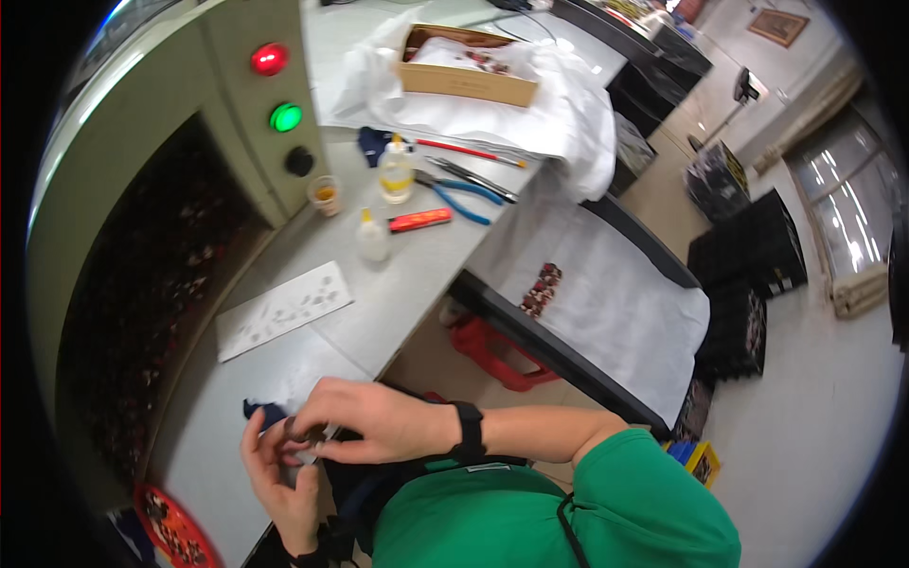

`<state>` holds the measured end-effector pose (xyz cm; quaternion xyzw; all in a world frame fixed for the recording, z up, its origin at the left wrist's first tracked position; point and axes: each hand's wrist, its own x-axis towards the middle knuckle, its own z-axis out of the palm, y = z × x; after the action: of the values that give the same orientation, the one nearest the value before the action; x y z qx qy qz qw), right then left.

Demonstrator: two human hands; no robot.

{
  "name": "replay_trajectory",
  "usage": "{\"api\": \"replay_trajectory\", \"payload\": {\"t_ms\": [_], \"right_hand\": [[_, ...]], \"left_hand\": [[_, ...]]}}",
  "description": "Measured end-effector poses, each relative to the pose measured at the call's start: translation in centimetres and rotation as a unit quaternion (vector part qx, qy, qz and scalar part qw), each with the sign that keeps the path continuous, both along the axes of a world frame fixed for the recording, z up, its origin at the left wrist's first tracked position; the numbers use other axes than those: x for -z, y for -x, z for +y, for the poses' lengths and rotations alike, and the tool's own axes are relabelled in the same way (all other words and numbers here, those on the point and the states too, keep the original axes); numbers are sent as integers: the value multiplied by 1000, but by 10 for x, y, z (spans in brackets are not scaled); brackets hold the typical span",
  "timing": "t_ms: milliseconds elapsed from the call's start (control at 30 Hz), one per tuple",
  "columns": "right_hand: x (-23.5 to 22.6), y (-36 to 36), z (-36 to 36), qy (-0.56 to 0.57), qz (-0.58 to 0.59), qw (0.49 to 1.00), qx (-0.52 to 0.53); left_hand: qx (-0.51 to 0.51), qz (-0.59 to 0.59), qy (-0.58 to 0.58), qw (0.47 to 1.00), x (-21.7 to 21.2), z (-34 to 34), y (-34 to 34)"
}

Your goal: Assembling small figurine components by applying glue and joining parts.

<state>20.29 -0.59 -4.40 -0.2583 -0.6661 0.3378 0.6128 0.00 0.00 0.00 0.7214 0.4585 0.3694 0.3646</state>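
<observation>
My left hand (281, 480) and my right hand (379, 421) meet over the near edge of the grey worktable. Between their fingertips is a small dark brown piece (308, 434), whose exact kind is too small and half covered to make out. The right hand pinches from above, palm down, while the left fingers curl around from the side. Just behind the fingers lies a dark blue cloth (268, 413). Farther up the table rests a white card (284, 310) with small grey marks or bits in rows.
A machine with a red lamp (270, 59) stands left. Beyond are a small cup (324, 195), dropper bottles (396, 173), blue-handled pliers (464, 199) and a cardboard box (469, 83). A paper-lined drawer (606, 293) juts out right, holding dark red pieces (541, 291). A red tray (175, 530) sits lower left.
</observation>
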Motion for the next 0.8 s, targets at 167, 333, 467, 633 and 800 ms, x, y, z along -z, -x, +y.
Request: {"api": "replay_trajectory", "payload": {"t_ms": [167, 333, 467, 633, 800], "right_hand": [[47, -209, -108, 222, 70, 935, 268], [126, -400, -161, 302, -106, 808, 495], [176, -460, -184, 390, -145, 732, 540], [200, -476, -185, 444, -268, 672, 529], [172, -450, -162, 428, -386, 656, 487]], "left_hand": [[0, -35, 69, 997, 61, -83, -75], [-10, -35, 77, 996, 74, -79, -82], [-20, -6, 74, 997, 75, -86, -81], [-62, -9, 100, 993, 71, -89, -88], [-55, 40, 67, 995, 77, -84, -78]]}}
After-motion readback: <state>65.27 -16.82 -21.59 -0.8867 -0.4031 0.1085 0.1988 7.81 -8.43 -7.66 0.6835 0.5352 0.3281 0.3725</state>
